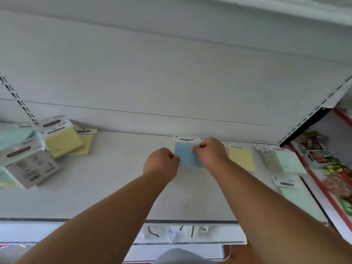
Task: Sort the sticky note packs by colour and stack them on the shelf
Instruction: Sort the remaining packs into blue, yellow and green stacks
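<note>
Both my hands are on the blue pack (185, 154), which lies flat at the far edge of the shelf (114, 183), against the back panel. My left hand (161, 164) pinches its left edge with curled fingers; my right hand (210, 151) pinches near its top right. It looks light and thin, a stiff paper block with a flimsy card header, so I judge the block's edges the safest hold. A yellow pack (241, 158) lies just to its right, green packs (289, 161) farther right, and a mixed pile (38, 149) far left.
</note>
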`<state>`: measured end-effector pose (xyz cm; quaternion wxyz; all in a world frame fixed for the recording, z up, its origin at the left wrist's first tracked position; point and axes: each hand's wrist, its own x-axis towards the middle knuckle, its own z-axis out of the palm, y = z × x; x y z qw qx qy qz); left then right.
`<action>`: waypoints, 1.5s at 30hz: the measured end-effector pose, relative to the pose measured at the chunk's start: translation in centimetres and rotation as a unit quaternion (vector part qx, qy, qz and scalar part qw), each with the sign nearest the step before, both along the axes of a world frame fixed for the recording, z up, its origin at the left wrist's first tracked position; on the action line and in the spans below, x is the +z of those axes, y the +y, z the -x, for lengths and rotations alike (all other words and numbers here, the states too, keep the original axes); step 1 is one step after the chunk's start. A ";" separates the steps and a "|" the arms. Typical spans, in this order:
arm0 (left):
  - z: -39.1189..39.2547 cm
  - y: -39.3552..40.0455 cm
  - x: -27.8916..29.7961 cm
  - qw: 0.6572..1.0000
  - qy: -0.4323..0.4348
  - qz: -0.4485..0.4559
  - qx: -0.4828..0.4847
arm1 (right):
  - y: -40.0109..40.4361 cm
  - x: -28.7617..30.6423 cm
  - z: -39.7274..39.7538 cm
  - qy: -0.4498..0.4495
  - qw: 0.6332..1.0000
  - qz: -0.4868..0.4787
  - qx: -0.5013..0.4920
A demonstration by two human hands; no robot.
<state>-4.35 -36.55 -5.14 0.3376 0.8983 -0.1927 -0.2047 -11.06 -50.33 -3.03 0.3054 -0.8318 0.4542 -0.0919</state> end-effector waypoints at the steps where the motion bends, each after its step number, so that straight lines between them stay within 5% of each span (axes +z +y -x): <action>1: 0.2 -0.8 0.2 0.999 -0.022 -0.024 0.001 | -0.6 0.0 -0.3 0.029 0.999 0.018 0.011; 10: 1.9 -1.1 -0.4 0.991 -0.084 -0.062 0.087 | -0.3 -0.2 -1.1 0.073 0.980 0.147 0.115; 24: -3.1 18.4 0.9 0.944 -0.099 0.042 0.312 | 17.8 1.1 -8.7 -0.057 0.942 0.060 0.325; 30: -8.5 27.9 1.0 0.908 0.037 0.131 0.396 | 28.9 0.0 -14.3 0.013 0.915 0.055 0.399; 34: -9.9 30.8 1.3 0.865 0.214 0.269 0.365 | 32.6 -1.2 -15.7 0.081 0.919 0.097 0.374; 41: -11.1 32.5 1.3 0.874 0.229 0.310 0.296 | 31.8 0.6 -15.2 -0.033 0.971 0.045 0.232; 45: -10.6 30.8 2.0 0.883 0.252 0.320 0.232 | 30.4 1.9 -14.1 -0.168 0.957 -0.213 0.106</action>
